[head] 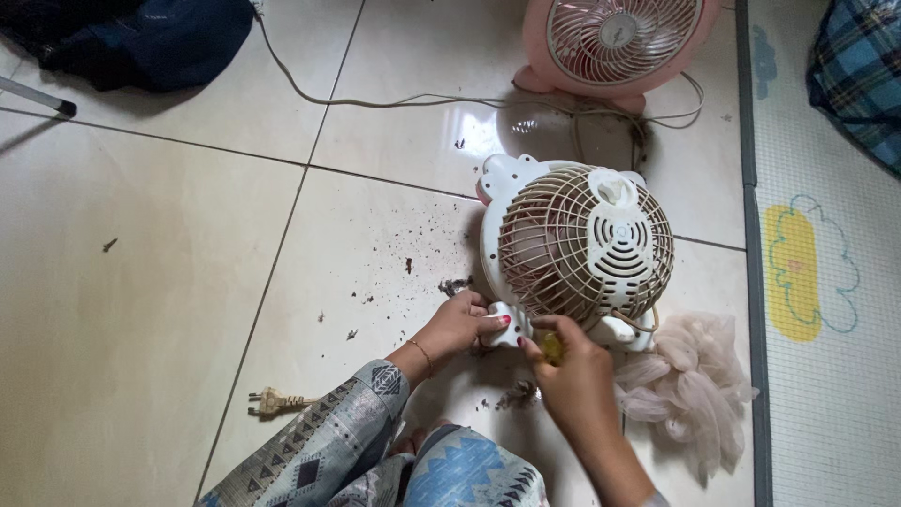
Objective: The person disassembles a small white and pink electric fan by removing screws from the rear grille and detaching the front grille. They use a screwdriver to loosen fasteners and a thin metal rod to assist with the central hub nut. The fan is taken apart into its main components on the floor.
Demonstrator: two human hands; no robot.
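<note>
Head view: left hand (462, 324) grip clasps the white fan (572, 246) base on the floor; right hand (574, 371) grip pinches a yellow tool (552, 348).

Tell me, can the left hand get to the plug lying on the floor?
Probably yes. The plug lies on bare tile just left of the patterned sleeve, with nothing between. But the left hand is holding the white fan foot, so it would have to let go first.

Small table fan (572, 246): white plastic housing, cream wire grille with slotted round centre cap, dusty. Stood upright on the tiled floor (141, 310), near the play mat's edge. Yellow-handled tool (552, 347): held against the fan's base.
</note>
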